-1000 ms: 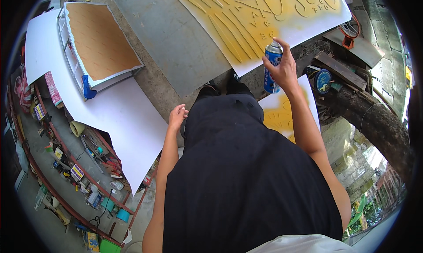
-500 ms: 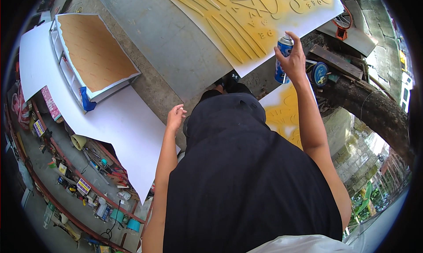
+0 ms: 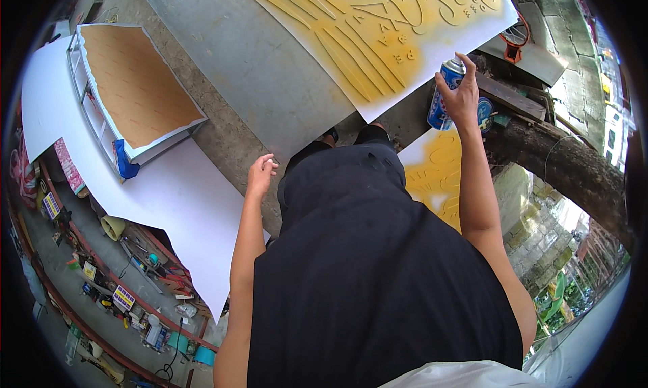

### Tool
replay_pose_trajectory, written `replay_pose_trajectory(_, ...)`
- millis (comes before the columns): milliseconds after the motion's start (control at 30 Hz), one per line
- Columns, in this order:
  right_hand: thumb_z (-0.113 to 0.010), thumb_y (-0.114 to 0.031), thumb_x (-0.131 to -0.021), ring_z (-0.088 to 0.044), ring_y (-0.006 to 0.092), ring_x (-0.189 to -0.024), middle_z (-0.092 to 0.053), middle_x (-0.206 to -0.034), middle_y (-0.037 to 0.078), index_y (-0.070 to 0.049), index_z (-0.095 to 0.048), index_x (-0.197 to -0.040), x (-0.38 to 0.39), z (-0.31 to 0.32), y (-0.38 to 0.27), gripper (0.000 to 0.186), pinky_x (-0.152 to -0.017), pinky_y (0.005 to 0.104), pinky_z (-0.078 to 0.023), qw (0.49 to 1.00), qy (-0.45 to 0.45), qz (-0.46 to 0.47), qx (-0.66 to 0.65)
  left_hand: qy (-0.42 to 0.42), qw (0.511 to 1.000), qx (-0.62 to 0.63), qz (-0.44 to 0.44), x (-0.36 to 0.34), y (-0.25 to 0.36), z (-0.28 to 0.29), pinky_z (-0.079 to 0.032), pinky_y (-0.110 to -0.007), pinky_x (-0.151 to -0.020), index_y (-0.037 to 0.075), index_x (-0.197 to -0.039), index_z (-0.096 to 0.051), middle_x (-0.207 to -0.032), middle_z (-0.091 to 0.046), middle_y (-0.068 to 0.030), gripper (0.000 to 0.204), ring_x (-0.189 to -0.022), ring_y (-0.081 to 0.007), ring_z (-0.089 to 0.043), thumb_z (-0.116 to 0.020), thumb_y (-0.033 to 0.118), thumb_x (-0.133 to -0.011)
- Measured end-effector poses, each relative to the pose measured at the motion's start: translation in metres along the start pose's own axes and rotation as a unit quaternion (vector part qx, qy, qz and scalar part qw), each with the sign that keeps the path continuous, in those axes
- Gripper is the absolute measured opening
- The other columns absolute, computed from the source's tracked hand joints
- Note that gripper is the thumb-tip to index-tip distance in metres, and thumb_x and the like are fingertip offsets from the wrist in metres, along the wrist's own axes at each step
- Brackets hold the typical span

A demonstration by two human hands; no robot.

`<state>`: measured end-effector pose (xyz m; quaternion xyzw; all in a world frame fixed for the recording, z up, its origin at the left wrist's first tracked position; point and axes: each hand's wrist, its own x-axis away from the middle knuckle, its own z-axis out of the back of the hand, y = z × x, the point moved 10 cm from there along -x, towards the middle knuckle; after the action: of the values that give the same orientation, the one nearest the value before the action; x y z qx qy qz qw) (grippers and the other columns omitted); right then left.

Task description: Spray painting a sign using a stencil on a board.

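Note:
My right hand (image 3: 462, 99) is wrapped round a blue spray can (image 3: 440, 111), with the forefinger up at its nozzle. The can stands nearly upright near the corner of a large white sheet (image 3: 422, 84), which carries raised letters and long wavy strips (image 3: 358, 60) coated in yellow-gold paint. Partly behind my right forearm lies a second sheet (image 3: 432, 168) with yellow raised shapes. My left hand (image 3: 259, 175) hangs in the air at my left side, fingers curled in. A tiny pale thing seems to show at its fingertips, too small to name.
A grey metal sheet (image 3: 270, 84) lies ahead. To the left, a framed box with a brown panel (image 3: 138, 84) rests on white sheeting (image 3: 169, 199), a blue cloth (image 3: 125, 162) at its corner. Shelves of tools (image 3: 145, 300) run lower left. A tree trunk (image 3: 560, 148) lies right.
My right hand and the spray can have shifted slightly right. My left hand has moved a little left and up. The whole view has shifted slightly.

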<state>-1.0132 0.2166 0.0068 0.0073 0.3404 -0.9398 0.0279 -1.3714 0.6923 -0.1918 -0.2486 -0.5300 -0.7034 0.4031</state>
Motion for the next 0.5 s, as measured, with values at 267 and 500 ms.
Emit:
replay_pose_trajectory(267,-0.082,-0.026,-0.088,-0.069,0.0406,-0.111,-0.066,-0.122,0.024,-0.019,-0.044,-0.149,0.006,-0.002,-0.029,0.072,-0.096,0.0488,-0.055,0.993,-0.094,0.0,-0.067,0.014,0.999,0.028,0.015,0.005,0.01,-0.034,-0.054,-0.029,-0.078,0.001,-0.138,-0.065,-0.104,-0.076,-0.0079,0.037,-0.08,-0.0121,-0.064,-0.055,0.018,-0.107)
replay_pose_trajectory(500,-0.081,-0.027,-0.089,-0.069,0.0393,-0.108,-0.065,-0.121,0.022,-0.021,-0.044,-0.149,-0.047,0.005,-0.008,0.071,-0.095,0.0498,-0.055,0.998,-0.03,0.037,-0.036,0.015,0.999,0.038,-0.001,0.002,0.034,-0.06,-0.055,-0.029,-0.077,0.001,-0.137,-0.066,-0.103,-0.076,-0.008,0.036,-0.079,-0.012,-0.064,-0.055,0.019,-0.107)
